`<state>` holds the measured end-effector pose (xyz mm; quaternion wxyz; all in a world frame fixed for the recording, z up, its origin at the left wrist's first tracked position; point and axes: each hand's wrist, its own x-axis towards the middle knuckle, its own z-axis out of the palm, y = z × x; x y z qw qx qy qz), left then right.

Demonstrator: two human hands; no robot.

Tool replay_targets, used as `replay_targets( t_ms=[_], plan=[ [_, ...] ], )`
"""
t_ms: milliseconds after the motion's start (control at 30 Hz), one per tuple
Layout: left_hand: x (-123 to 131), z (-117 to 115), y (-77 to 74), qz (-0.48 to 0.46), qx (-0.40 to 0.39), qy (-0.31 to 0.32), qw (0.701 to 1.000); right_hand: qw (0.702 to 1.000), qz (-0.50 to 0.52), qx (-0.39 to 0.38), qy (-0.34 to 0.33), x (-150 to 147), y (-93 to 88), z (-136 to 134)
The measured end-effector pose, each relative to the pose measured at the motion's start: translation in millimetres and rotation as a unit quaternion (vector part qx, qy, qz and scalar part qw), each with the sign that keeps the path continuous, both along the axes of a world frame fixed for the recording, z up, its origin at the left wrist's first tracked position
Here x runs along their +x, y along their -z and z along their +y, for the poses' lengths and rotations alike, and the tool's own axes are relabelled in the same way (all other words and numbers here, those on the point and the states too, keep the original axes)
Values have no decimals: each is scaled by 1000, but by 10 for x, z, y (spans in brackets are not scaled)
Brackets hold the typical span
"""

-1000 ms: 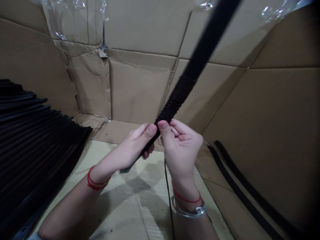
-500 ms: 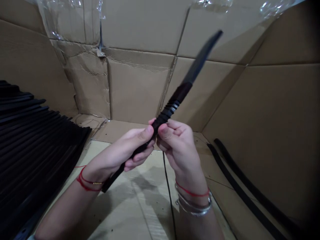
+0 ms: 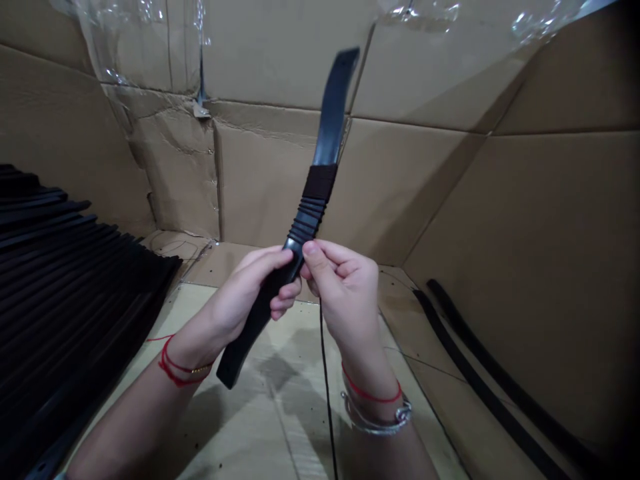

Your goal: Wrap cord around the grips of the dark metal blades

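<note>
My left hand (image 3: 250, 287) is wrapped round the lower half of a curved black strip (image 3: 333, 127), thumb on its face. The strip tilts up toward the back wall, with a hole near its top end. Dark cord (image 3: 320, 181) is wound tightly round its middle, and below that come several spaced turns. My right hand (image 3: 343, 280) pinches the cord at the strip's right edge, just under the lowest turn. From the pinch the cord's loose length (image 3: 326, 387) hangs down past my right wrist.
A stack of dark curved strips (image 3: 75, 287) fills the left side. Two more black strips (image 3: 480, 373) lie at the right beside a cardboard wall (image 3: 560, 220). Cardboard panels (image 3: 270, 173) with clear tape stand behind. Below my hands is a pale board (image 3: 240, 427).
The strip has turned from edge-on to showing its broad face, and its top end has swung left. My right hand has shifted slightly left with the cord.
</note>
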<state>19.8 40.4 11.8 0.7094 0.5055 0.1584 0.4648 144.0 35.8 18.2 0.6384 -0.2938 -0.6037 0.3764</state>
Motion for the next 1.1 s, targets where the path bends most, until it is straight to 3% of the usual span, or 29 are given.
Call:
replay_targets(
  t_ms=[67, 133, 233, 300, 433, 567, 600, 633, 700, 733, 833, 933, 1100],
  plan=[
    [-9, -21, -14, -11, -19, 2, 1000, 999, 35, -17, -22, -49, 15, -39],
    [-64, -14, -40, -13, -51, 56, 997, 998, 48, -27, -43, -67, 16, -78],
    [-183, 42, -87, -11, -91, 149, 985, 999, -12, -5, -47, -41, -4, -94],
    [-220, 74, -105, -13, -103, 174, 979, 997, -65, 38, -26, -19, -16, -78],
    [-48, 41, -31, -6, -103, 139, 985, 990, -82, 99, 62, -24, -11, -56],
    [229, -43, 161, 12, -18, 15, 1000, 979, -33, 123, 159, 23, -35, -112],
    [255, -54, 183, 24, -9, 37, 999, 980, -25, 120, 158, 51, -52, -134],
    [254, -60, 185, 34, -8, 97, 995, 983, -19, 111, 146, 78, -70, -156],
    [185, -52, 134, 38, -12, 198, 979, 990, -18, 87, 107, 104, -100, -195],
    [127, -42, 93, 31, -15, 219, 975, 993, -19, 76, 87, 98, -108, -211],
    [-42, -17, -22, -8, -39, 165, 985, 998, -18, 45, 31, 19, -93, -236],
    [-105, -30, -57, -17, -67, 120, 990, 998, -14, 50, 25, -68, -55, -246],
    [-40, -95, 16, -28, -78, 191, 978, 996, 9, 72, 60, -90, -56, -321]
  ],
)
